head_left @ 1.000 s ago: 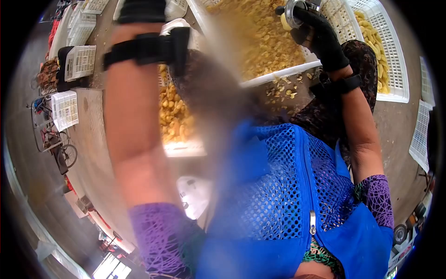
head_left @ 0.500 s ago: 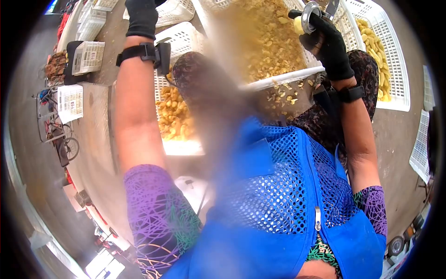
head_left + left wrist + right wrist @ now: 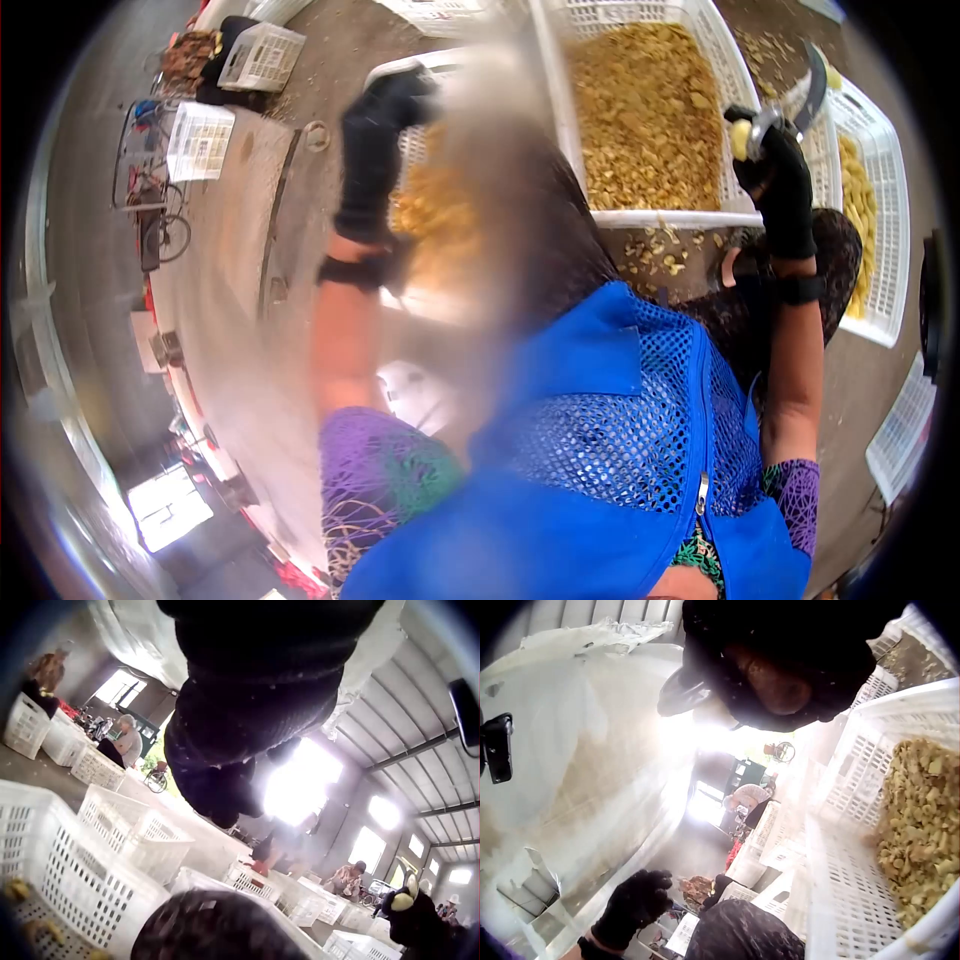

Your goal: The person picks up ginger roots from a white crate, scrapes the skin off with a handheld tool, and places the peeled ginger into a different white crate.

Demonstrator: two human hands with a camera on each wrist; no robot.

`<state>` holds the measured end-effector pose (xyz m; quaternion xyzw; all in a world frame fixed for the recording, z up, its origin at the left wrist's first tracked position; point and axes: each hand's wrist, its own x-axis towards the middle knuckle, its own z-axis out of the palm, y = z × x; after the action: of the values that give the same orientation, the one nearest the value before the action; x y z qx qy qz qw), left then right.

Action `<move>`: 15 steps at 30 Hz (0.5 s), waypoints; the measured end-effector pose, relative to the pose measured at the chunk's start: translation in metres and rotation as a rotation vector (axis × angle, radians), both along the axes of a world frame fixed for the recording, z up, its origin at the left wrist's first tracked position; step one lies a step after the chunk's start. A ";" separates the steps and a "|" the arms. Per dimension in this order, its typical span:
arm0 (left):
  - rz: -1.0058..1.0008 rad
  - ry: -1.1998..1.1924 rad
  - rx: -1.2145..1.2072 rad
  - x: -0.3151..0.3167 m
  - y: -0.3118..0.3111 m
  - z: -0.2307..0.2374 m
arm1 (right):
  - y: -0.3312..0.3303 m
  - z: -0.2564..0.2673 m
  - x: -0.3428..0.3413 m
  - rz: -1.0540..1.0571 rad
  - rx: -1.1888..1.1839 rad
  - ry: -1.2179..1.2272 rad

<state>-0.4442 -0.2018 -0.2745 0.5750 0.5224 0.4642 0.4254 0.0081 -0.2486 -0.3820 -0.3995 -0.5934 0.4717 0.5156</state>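
My right hand (image 3: 785, 195), in a black glove, grips a curved knife (image 3: 816, 92) with a shiny metal ring by the fingers. A small pale yellow piece (image 3: 740, 139) shows at the ring. The left hand (image 3: 375, 140), also gloved, is over the near edge of a left basket (image 3: 385, 68) of yellow chunks (image 3: 440, 210), blurred in the head view. In the right wrist view the left hand (image 3: 636, 906) has its fingers loosely bent with nothing visible in them. Below the right hand stands a white crate (image 3: 675, 216) full of yellow-brown peelings (image 3: 650, 120).
At the right, a white basket (image 3: 890, 310) holds long yellow pieces (image 3: 857, 220). Scraps (image 3: 660, 250) litter the floor by my leg (image 3: 560, 230). More crates (image 3: 262, 57) stand at the far left, near a bicycle (image 3: 170, 236). Other people (image 3: 127, 740) sit among crates farther off.
My left hand has come back from far forward toward the left basket. The right hand keeps hold of the knife. The head view has shifted, so the crates appear farther right.
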 end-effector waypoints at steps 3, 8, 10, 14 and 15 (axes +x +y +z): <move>0.096 0.121 -0.078 -0.016 -0.038 -0.052 | -0.006 0.036 -0.028 -0.251 0.392 -0.631; 0.340 -0.032 -0.204 -0.095 -0.092 -0.102 | -0.012 0.033 -0.023 -0.286 0.406 -0.704; 0.240 0.427 -0.070 -0.132 -0.101 -0.092 | -0.014 0.040 -0.028 -0.223 0.292 -0.655; 0.431 0.182 -0.217 -0.153 -0.086 -0.093 | -0.013 0.052 -0.046 -0.210 0.092 -0.641; 0.571 -0.177 -0.342 -0.156 -0.078 -0.090 | -0.012 0.062 -0.054 -0.204 0.250 -0.880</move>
<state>-0.5999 -0.2794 -0.3644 0.2836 0.6935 0.5183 0.4123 -0.0459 -0.2606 -0.3204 -0.5528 -0.7654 0.1293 0.3030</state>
